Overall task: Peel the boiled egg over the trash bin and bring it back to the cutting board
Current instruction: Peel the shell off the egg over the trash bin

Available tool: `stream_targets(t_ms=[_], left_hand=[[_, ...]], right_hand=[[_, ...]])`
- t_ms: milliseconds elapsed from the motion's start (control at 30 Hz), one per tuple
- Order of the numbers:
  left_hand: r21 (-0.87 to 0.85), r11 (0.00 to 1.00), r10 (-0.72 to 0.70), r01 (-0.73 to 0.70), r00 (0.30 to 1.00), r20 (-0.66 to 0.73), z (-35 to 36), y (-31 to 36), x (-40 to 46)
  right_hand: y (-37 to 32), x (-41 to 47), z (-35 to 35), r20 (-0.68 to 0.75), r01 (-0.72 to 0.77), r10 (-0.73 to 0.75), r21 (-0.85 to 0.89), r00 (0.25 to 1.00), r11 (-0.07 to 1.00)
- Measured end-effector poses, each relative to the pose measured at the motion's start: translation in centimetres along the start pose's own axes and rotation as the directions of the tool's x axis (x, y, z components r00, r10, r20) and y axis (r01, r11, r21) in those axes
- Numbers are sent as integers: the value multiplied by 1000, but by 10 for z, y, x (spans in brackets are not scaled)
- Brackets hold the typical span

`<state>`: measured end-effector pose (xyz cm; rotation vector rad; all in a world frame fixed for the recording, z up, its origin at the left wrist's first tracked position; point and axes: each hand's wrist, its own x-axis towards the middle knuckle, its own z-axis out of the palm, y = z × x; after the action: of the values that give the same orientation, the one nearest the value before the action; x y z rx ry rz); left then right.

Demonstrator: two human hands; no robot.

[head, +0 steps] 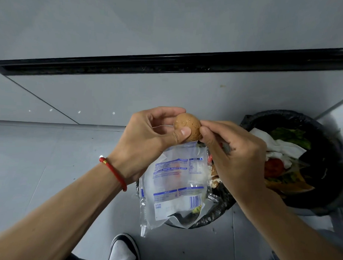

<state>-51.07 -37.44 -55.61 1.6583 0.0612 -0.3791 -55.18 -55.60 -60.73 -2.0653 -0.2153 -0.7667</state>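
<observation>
I am counting one egg, brown and mottled, and two hands working on it, with two trash bins below. My left hand is grasping the egg, the thumb pressing its front and the fingers curling over its top and back, so the egg is sitting up in the air above the nearer bin rather than on any board. My right hand is pinching at the egg's right side with thumb and forefinger tips touching the shell, the other fingers curling loosely beneath. A red cord bracelet is circling my left wrist. The nearer trash bin, lined with a black bag, is lying mostly hidden under a clear plastic package that is draping over its rim and hanging down toward the floor; my right forearm is covering its other side. The farther trash bin, also lined in black, is standing just to the right and is holding white crumpled paper, green leaves and something red. The package is carrying blue label bars, small print and a barcode, but the writing is too blurred for me to read. One black and white shoe is showing at the bottom edge on the grey tiled floor.
</observation>
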Motion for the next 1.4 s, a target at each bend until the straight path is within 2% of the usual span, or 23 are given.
stream_targets(t_ms=[100, 333, 467, 600, 700, 800, 900, 1033, 1167, 1400], left_hand=[[-11, 1000, 2, -2, 1000, -5, 1, 0, -1], [50, 998, 41, -44, 998, 55, 2, 4, -2], [162, 985, 45, -63, 993, 112, 4, 5, -4], [138, 989, 33, -48, 994, 109, 2, 4, -1], [121, 990, 55, -66, 994, 94, -2, 6, 1], [196, 973, 107, -121, 991, 78, -3, 8, 2], [277, 948, 148, -156, 988, 49, 0, 8, 2], [393, 895, 214, -210, 976, 32, 2, 6, 0], [514, 820, 270, -252, 962, 41, 3, 6, -2], [483, 835, 286, -265, 958, 31, 0, 8, -3]], right_hand=[[1, 1, 0, -6, 55, -56, -82, 998, 995], [3, 3, -1, 4, 93, -93, -120, 996, 988], [4, 3, 1, -5, 56, -57, -100, 998, 993], [5, 7, -3, 18, -24, 25, -44, 1000, 999], [11, 12, -9, 137, -29, 35, -45, 990, 999], [15, 11, -9, 285, -34, 55, -76, 957, 997], [16, 12, -8, 331, -102, 97, -2, 939, 995], [13, 14, -9, 312, -136, 108, 71, 944, 988], [11, 14, -10, 243, -53, 27, 101, 970, 993], [12, 14, -10, 203, 39, -65, 128, 977, 991]])
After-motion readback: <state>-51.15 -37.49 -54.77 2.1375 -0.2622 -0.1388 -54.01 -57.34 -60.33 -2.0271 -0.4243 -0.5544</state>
